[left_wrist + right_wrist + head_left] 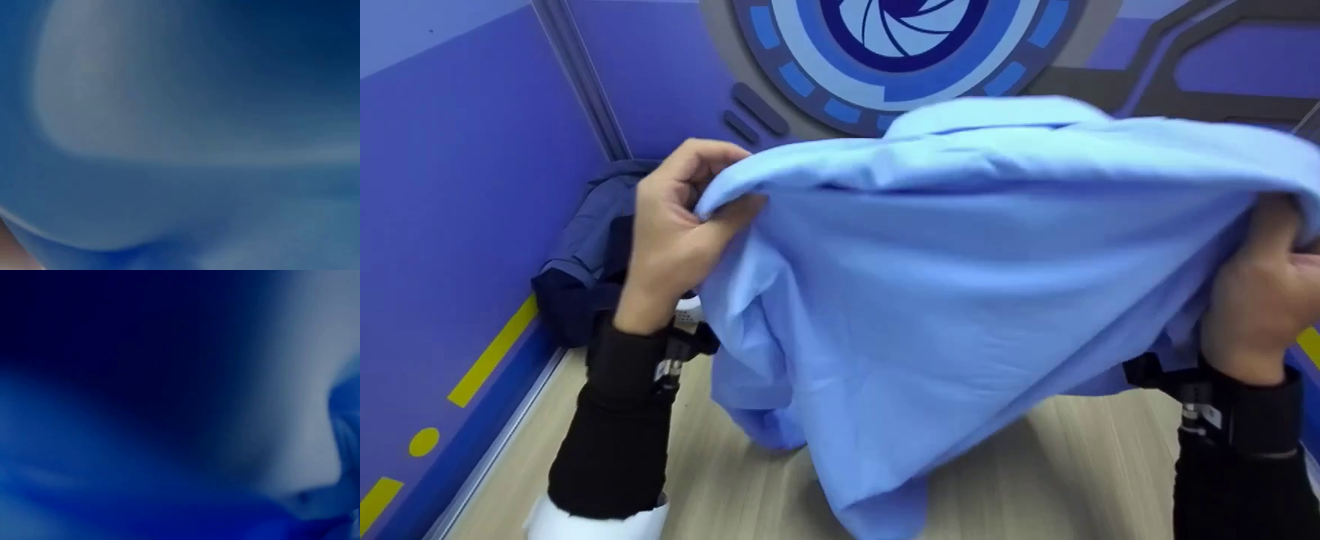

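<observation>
A light blue shirt [945, 277] hangs stretched between both hands in the head view, its top edge folded over and its lower part drooping in loose folds toward the wooden surface. My left hand [679, 217] pinches the upper left corner between thumb and fingers. At the upper right, my right hand [1264, 292] grips the other corner, its fingers partly covered by the fabric and blurred. Blue cloth [169, 197] fills the left wrist view out of focus, with a sliver of skin at the lower left. Blurred cloth [112, 495] also fills much of the right wrist view.
Dark folded clothes [592, 225] lie in a heap at the back left corner, behind my left hand. A small white object [688, 309] shows beside my left wrist. Purple-blue panels [457, 187] wall in the wood-grain surface [1080, 465] at the left and back.
</observation>
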The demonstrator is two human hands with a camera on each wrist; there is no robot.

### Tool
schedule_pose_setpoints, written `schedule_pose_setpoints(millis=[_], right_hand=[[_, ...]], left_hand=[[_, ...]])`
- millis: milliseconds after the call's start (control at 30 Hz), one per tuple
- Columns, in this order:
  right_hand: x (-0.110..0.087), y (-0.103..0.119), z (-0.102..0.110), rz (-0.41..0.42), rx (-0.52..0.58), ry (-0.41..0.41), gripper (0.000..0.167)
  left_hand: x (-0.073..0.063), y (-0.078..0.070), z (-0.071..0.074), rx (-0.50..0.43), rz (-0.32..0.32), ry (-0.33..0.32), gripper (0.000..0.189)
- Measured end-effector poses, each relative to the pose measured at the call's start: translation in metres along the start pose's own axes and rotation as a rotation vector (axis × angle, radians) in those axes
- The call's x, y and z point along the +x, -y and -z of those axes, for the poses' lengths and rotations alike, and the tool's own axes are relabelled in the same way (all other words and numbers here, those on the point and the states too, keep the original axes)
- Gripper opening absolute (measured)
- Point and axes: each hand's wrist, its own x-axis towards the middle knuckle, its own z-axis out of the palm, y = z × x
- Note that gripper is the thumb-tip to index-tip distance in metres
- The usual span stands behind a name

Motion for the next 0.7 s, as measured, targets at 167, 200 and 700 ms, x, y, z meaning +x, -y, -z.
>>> schedule_pose_setpoints(millis=[167,200,700], right_hand=[[-0.001,-0.055,-0.001,-0.030,-0.361,0.131,0.015],[-0.003,-0.071,0.002,-0.033,-0.451,0.183,0.014],[-0.090,-0.172,0.039,-0.186,-0.601,1.423,0.029]], left_hand=[[-0.010,0.067,-0.012,0.389,0.048,0.063,0.030],[-0.017,0.081,-0.015,0.427,0.089,0.102,0.033],[-0.156,0.148,0.031,0.858,0.900,0.766,0.036]])
